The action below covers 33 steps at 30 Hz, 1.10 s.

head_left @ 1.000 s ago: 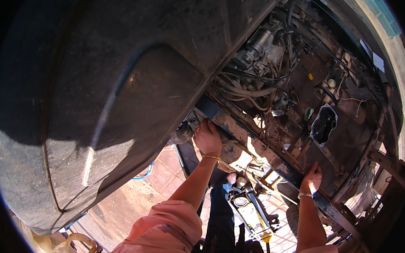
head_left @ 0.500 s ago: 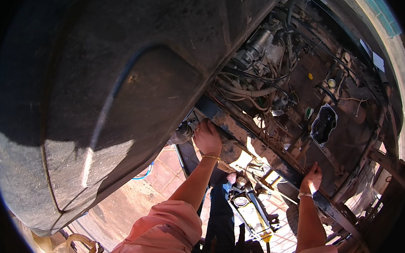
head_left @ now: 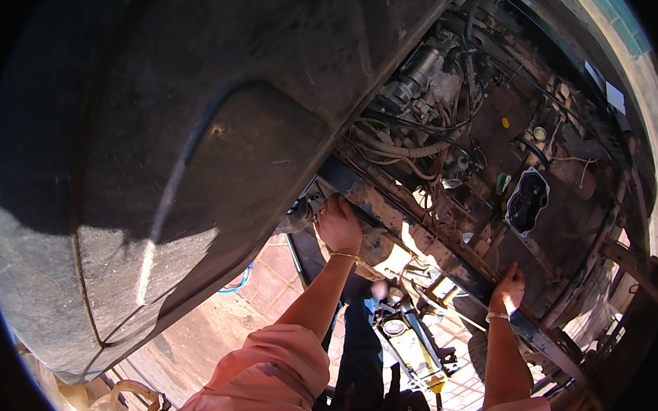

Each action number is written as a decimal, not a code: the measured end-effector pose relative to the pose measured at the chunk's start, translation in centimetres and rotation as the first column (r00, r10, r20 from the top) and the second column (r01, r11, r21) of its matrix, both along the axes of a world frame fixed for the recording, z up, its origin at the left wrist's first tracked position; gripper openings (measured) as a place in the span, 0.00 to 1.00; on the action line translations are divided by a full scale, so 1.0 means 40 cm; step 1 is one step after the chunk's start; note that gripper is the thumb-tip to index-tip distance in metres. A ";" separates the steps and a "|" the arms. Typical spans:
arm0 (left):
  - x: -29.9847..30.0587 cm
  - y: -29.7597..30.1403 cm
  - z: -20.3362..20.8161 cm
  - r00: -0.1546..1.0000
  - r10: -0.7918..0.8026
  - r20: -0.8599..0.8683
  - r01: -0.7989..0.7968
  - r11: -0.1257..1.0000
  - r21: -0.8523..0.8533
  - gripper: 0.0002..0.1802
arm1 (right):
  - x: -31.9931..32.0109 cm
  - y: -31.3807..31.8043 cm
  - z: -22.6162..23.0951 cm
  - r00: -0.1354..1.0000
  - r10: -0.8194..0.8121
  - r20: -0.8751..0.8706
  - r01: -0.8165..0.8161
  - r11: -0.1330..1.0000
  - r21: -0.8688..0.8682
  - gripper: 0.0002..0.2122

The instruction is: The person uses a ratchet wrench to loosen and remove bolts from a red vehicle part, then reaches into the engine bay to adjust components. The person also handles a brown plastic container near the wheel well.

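Observation:
My left hand [head_left: 338, 226] reaches to a greyish metal part [head_left: 296, 221] below the edge of the large dark body panel [head_left: 161, 163]. Its fingers curl inward there, and what they grip is mostly hidden. My right hand [head_left: 506, 292] is closed over the long dark frame rail [head_left: 465, 276], its fingers bent over the upper side. Between both arms, a yellow and black floor jack [head_left: 411, 347] stands on the paving beneath the vehicle.
An open housing with a pale rim [head_left: 527, 202] lies beyond the rail. Hoses and wiring [head_left: 416, 151] crowd the bay around a silvery unit [head_left: 419, 72]. A yellow cap [head_left: 505, 122] sits farther back. Plastic bags [head_left: 115, 407] lie at lower left, and a blue hose [head_left: 239, 280] on the floor.
Both hands keep nearly the same places. A small pinkish shape above the jack has shifted slightly and is now blurred.

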<state>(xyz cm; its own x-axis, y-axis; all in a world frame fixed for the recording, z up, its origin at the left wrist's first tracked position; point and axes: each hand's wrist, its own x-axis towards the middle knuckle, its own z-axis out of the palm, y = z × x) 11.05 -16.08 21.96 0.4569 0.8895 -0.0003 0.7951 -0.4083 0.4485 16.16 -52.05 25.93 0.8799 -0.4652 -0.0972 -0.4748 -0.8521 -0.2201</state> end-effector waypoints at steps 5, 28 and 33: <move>-0.001 0.002 -0.003 1.000 -0.004 -0.015 0.004 1.000 -0.002 0.16 | 0.000 0.001 0.003 1.000 0.000 0.001 0.000 1.000 0.023 0.23; -0.001 0.000 -0.009 1.000 -0.020 -0.009 0.021 0.999 0.048 0.15 | 0.003 0.006 0.007 1.000 -0.013 -0.015 0.013 1.000 0.010 0.23; -0.001 0.001 -0.008 1.000 -0.012 -0.004 0.012 1.000 0.004 0.15 | 0.003 0.006 0.006 1.000 -0.020 -0.022 0.020 1.000 -0.002 0.23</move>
<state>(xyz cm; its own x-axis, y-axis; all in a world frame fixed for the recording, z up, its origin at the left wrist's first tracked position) 11.01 -16.04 21.63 0.4679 0.8838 0.0011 0.7919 -0.4198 0.4434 16.28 -51.79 26.15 0.8681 -0.4826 -0.1160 -0.4963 -0.8428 -0.2081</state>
